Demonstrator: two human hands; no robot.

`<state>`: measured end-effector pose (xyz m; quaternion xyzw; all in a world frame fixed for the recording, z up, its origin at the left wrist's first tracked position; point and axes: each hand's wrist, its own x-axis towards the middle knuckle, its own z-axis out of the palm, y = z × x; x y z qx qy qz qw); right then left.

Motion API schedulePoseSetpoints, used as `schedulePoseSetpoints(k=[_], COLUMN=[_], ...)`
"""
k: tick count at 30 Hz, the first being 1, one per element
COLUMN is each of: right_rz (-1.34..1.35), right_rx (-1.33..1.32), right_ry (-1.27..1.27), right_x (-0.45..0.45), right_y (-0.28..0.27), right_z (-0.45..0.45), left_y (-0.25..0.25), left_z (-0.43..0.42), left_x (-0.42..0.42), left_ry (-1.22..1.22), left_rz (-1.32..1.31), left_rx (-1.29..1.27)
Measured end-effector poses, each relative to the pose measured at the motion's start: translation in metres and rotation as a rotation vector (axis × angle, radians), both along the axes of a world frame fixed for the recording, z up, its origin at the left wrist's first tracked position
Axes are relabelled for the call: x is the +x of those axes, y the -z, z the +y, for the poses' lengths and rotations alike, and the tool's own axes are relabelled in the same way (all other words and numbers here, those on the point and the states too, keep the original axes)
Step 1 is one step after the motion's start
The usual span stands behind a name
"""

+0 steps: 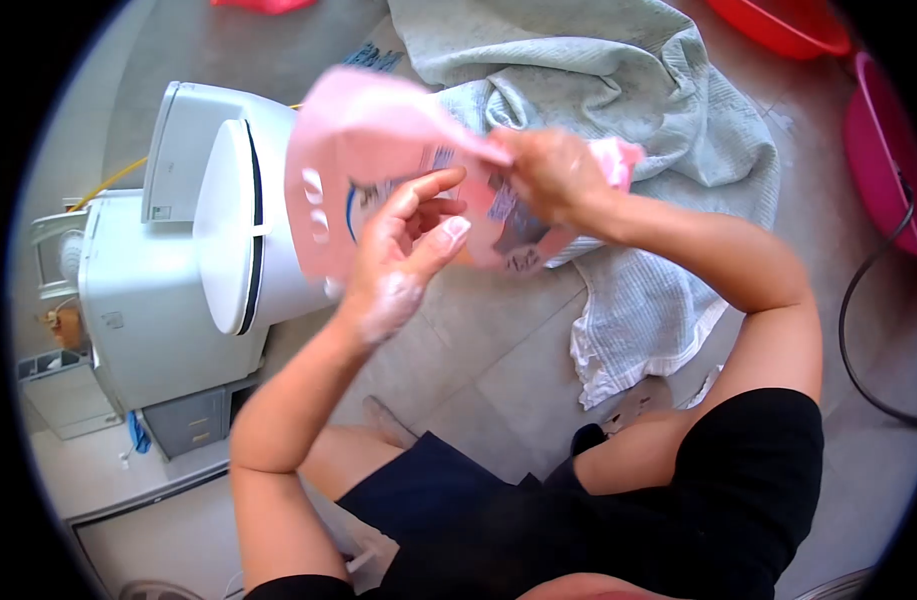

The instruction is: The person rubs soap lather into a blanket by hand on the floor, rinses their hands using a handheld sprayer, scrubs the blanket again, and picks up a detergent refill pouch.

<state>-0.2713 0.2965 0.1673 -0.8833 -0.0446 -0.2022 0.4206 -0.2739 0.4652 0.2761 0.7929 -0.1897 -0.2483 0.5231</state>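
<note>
A pink plastic bag (378, 130) with printed labels and oval handle holes is held up in front of me, partly blurred. My right hand (553, 175) is closed around the bag's right side, bunching the plastic. In front of the bag is my left hand (408, 235), its fingers loosely curled and apart, with nothing visible in them. White residue, like suds or powder, coats the left wrist and thumb. Beneath and behind the bag, a pale green-grey blanket (618, 90) lies rumpled on the floor, its frayed white edge towards me.
A white toilet-like fixture with an oval lid (223, 230) stands at left, beside a white cabinet-like unit (168, 290). Red (783, 25) and pink (888, 150) basins sit at upper right. A dark cable (858, 370) curves along the right side of the tiled floor (488, 360).
</note>
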Motion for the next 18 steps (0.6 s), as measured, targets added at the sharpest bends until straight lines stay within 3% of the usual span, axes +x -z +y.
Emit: schedulePoseSetpoints(k=[1, 4, 8, 10, 12, 15, 16, 17, 18], right_rz=[-0.042, -0.088, -0.388, -0.101, -0.164, -0.161, -0.146, -0.159, -0.153], right_rx=[0.017, -0.042, -0.287, -0.172, -0.554, -0.513, -0.663, -0.495, -0.539], right_ry=[0.071, 0.277, 0.542, 0.574, 0.852, 0.827, 0.832, 0.750, 0.747], right_x=[0.001, 0.011, 0.022, 0.009, 0.015, -0.009, -0.014, -0.018, -0.009], right_y=[-0.006, -0.020, -0.016, -0.044, -0.018, -0.029, -0.038, -0.044, -0.052], right_z=[-0.022, -0.076, -0.126, -0.136, -0.171, -0.188, -0.178, -0.175, -0.173], left_y=[-0.015, -0.015, 0.023, 0.054, 0.087, 0.134, 0.147, 0.157, 0.161], left_z=[-0.010, -0.017, -0.011, -0.021, -0.051, -0.097, -0.109, -0.121, -0.124], left_x=[0.002, 0.007, 0.045, 0.082, 0.112, 0.135, 0.139, 0.140, 0.149], left_ry=[0.102, 0.489, 0.708, 0.707, 0.426, 0.379, 0.404, 0.426, 0.442], left_rz=[0.095, 0.045, 0.117, 0.018, 0.245, 0.492, 0.613, 0.734, 0.748], left_rx=[0.101, 0.576, 1.014, 0.989, 0.642, 0.161, -0.055, -0.277, -0.316])
